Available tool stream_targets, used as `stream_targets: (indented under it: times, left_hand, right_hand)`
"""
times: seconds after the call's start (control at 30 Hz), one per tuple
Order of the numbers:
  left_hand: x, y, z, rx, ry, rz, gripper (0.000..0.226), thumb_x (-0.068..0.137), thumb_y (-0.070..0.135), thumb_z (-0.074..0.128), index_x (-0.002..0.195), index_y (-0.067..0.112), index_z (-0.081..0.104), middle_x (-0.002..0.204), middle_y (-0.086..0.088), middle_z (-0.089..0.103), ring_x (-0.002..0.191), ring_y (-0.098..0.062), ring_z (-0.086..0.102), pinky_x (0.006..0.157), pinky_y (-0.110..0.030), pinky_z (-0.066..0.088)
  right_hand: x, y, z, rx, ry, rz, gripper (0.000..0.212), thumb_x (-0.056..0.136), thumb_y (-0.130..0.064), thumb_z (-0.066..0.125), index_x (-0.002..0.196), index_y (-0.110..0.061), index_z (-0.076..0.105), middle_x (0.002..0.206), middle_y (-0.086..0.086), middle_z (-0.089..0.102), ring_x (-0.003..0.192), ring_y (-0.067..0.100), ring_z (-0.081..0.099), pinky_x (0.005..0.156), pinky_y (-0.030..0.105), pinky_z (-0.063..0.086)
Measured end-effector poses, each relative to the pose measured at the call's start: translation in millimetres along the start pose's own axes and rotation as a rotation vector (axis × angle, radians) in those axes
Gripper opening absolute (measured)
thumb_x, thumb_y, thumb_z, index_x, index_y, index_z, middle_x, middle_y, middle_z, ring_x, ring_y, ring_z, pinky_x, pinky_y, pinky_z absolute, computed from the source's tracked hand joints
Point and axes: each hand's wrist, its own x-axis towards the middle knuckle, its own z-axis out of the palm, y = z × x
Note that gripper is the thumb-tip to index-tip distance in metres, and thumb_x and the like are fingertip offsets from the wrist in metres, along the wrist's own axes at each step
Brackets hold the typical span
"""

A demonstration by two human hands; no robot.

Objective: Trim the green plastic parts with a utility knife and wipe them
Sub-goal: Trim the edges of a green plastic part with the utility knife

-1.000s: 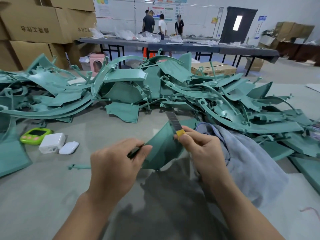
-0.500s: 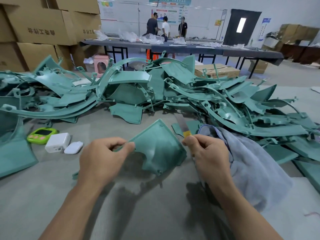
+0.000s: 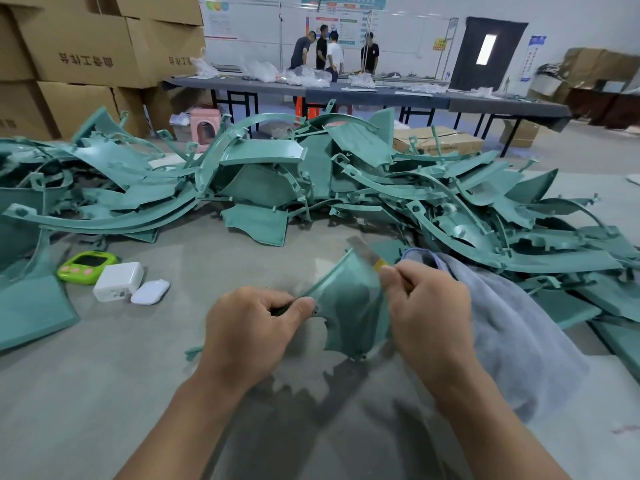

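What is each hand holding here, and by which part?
The left hand pinches the green plastic part at its left corner; the right hand grips the utility knife by its handle.

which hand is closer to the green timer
Left. The left hand lies right of the green timer; the right hand is farther right, past the held green part.

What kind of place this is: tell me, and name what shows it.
Probably a factory finishing floor: a heap of green plastic parts, stacked cardboard cartons, and long work tables with workers behind.
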Motion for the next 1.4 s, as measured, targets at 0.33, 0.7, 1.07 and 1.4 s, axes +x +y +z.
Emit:
stream_targets:
  times: [0.33, 0.7, 1.07, 1.4]
  left_hand:
    - [-2.2, 1.1, -4.0, -0.037, 0.005, 0.066, 0.039, 0.083, 0.052, 0.074, 0.059, 0.027, 0.057, 0.046, 0.003, 0.037, 0.047, -0.012, 0.031, 0.047, -0.033, 0.03]
    - [-4.1, 0.5, -10.5, -0.038, 0.013, 0.2, 0.014, 0.08, 0.054, 0.068, 0.078, 0.04, 0.069, 0.049, 0.019, 0.05, 0.046, -0.002, 0.043, 0.046, -0.016, 0.029]
    - [-4.7, 11.6, -0.5, 0.191, 0.507, 0.332, 0.073, 0.081, 0.059, 0.074, 0.142, 0.02, 0.058, 0.144, 0.007, 0.054, 0.138, -0.014, 0.051, 0.106, -0.024, 0.042]
    - [-21.6, 30.3, 37.1, 0.124, -0.022, 0.217, 0.105, 0.07, 0.054, 0.083, 0.158, 0.033, 0.029, 0.168, 0.013, 0.023, 0.15, -0.014, 0.034, 0.114, -0.033, 0.035]
  right_hand:
    - [7.7, -1.8, -3.9, 0.138, -0.021, -0.028, 0.046, 0.1, -0.033, 0.062, 0.06, -0.013, 0.052, 0.05, -0.003, 0.044, 0.047, 0.011, 0.036, 0.046, 0.023, 0.025]
    - [16.3, 11.1, -10.7, 0.846, -0.026, 0.45, 0.036, 0.096, -0.022, 0.066, 0.063, -0.009, 0.07, 0.076, -0.003, 0.07, 0.065, 0.012, 0.061, 0.066, 0.027, 0.047]
    - [11.4, 8.2, -4.3, 1.001, -0.112, 0.736, 0.039, 0.095, -0.032, 0.067, 0.059, -0.02, 0.076, 0.074, -0.001, 0.073, 0.079, 0.02, 0.062, 0.071, 0.035, 0.043]
    - [-12.6, -21.4, 17.2, 1.366, -0.236, 0.686, 0.029, 0.076, -0.035, 0.069, 0.069, -0.009, 0.078, 0.079, 0.01, 0.069, 0.079, 0.02, 0.067, 0.079, 0.034, 0.058]
